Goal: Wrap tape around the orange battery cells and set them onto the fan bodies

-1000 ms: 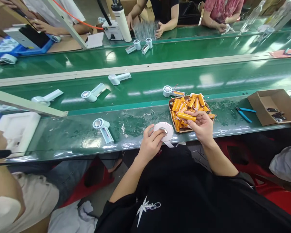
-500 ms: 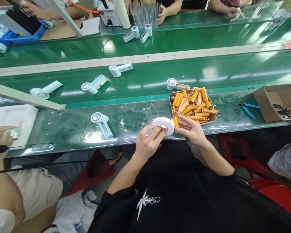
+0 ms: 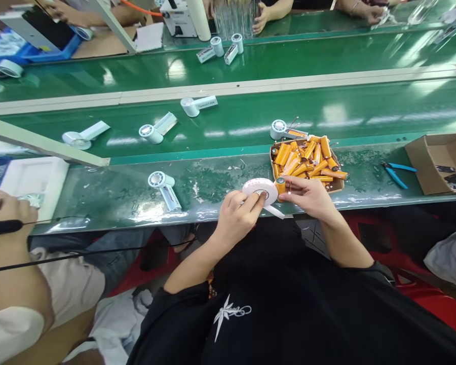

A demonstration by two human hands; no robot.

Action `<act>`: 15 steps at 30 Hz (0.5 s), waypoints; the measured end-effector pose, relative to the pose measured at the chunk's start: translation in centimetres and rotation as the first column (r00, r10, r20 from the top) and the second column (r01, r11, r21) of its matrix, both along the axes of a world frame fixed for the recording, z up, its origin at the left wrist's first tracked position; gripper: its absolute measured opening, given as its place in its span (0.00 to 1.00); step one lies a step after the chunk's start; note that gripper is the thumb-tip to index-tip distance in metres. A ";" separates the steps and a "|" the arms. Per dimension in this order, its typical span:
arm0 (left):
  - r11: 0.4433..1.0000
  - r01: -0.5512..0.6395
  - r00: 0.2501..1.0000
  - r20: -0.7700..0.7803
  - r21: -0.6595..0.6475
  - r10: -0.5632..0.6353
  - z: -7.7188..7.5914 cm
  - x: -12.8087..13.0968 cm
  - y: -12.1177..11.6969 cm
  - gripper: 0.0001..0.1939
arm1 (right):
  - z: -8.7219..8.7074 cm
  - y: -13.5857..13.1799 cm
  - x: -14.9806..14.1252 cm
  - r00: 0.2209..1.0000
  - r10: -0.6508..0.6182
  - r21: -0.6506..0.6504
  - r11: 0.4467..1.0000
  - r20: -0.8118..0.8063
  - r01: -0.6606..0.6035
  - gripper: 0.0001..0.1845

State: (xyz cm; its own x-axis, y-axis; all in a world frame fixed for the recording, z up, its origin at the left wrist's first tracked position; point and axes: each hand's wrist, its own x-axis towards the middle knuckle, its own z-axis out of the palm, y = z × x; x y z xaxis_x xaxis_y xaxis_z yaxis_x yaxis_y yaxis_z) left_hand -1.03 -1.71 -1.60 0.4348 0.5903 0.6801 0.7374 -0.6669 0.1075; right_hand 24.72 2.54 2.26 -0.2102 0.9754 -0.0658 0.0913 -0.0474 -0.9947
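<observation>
1. Two hands meet at the near edge: our left hand [image 3: 235, 219] grips the white tape roll [image 3: 259, 191] flat, its loose end free.
2. Our right hand [image 3: 307, 195] pinches one orange battery cell [image 3: 280, 185] against the roll.
3. The cardboard tray [image 3: 336, 186] of cells sits just beyond, within reach.

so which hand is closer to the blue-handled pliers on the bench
Right. The right hand, holding an orange cylindrical battery, sits left of the blue-handled pliers, past the cardboard tray. The left hand is farther left, on the white tape roll.
</observation>
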 end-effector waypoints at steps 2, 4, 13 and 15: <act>1.000 -0.013 1.000 0.002 -0.002 0.013 0.1 0.6 0.0 0.23 | -0.4 0.2 -0.3 0.994 -0.070 0.004 0.998 -0.082 0.071 0.34; 0.998 -0.049 0.999 0.014 0.049 0.048 0.5 1.3 0.0 0.23 | -0.9 0.2 -1.2 0.963 -0.193 0.031 0.979 -0.187 0.202 0.39; 0.988 0.062 0.998 0.012 -0.143 -0.061 -2.3 3.1 -0.7 0.13 | -2.0 -0.8 -2.0 0.805 -0.450 0.089 0.851 -0.386 0.518 0.24; 0.932 0.185 0.980 -0.014 -0.311 -0.200 -4.5 2.2 -1.4 0.13 | -0.8 0.1 2.6 0.666 -0.596 0.172 0.674 -0.448 0.719 0.17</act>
